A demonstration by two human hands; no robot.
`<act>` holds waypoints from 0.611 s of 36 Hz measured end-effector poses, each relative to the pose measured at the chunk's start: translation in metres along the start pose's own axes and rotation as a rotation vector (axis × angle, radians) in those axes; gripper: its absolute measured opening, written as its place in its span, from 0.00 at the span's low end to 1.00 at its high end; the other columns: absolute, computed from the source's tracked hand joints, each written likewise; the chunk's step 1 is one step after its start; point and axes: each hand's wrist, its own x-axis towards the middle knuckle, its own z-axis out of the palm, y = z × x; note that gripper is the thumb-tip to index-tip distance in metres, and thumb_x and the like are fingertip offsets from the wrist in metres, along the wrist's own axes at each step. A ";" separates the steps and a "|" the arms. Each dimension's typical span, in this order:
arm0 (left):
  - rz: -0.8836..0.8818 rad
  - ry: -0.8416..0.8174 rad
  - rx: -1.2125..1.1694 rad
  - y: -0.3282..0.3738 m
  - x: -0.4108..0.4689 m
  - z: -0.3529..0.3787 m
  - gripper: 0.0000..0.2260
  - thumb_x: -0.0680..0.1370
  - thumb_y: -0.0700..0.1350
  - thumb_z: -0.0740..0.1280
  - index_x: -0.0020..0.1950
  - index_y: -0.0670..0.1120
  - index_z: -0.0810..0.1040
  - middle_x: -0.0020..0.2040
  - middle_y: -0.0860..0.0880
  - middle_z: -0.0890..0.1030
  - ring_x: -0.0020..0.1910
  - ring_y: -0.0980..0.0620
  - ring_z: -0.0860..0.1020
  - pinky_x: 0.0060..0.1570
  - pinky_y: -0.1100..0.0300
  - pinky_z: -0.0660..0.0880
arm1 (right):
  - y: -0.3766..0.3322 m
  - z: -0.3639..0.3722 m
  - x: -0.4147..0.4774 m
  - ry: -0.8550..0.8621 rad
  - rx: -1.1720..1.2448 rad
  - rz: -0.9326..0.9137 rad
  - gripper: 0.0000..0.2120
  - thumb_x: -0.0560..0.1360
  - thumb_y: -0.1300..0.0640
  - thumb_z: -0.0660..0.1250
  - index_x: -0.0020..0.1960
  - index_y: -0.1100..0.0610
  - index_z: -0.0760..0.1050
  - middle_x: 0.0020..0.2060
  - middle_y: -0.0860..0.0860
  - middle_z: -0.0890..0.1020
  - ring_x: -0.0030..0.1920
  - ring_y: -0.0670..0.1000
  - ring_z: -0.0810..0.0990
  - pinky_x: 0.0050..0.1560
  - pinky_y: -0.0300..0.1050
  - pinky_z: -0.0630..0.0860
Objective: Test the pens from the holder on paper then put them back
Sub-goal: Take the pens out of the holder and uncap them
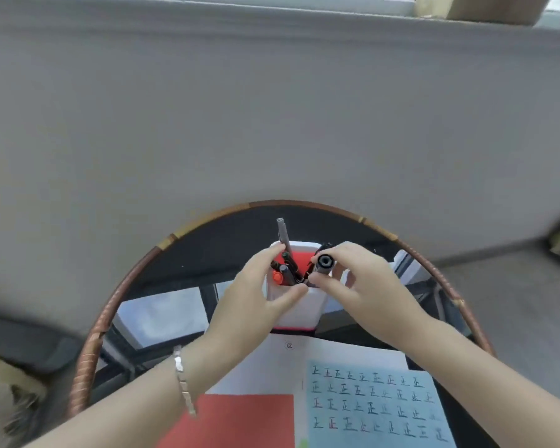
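A white and red pen holder [299,307] stands on the round glass table, with several pens [286,263] sticking out of it, one grey and tall. My left hand [256,292] grips the holder's left side, thumb across its front. My right hand [356,282] pinches a black pen [324,263] over the holder's right side, its round end facing the camera. A light blue paper [375,405] covered with rows of handwritten marks lies in front of the holder, at the lower right.
The round table has a dark glass top [227,240] and a woven rattan rim [117,299]. A white sheet [265,367] and a red sheet [240,421] lie under and beside the blue paper. A grey wall rises behind. A bracelet sits on my left wrist.
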 end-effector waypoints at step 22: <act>0.294 -0.093 0.241 0.087 -0.101 -0.010 0.05 0.80 0.44 0.58 0.51 0.46 0.72 0.42 0.50 0.76 0.40 0.52 0.73 0.38 0.62 0.67 | -0.091 -0.031 -0.094 0.256 0.949 0.528 0.09 0.73 0.54 0.67 0.39 0.56 0.70 0.24 0.45 0.73 0.26 0.47 0.71 0.29 0.37 0.71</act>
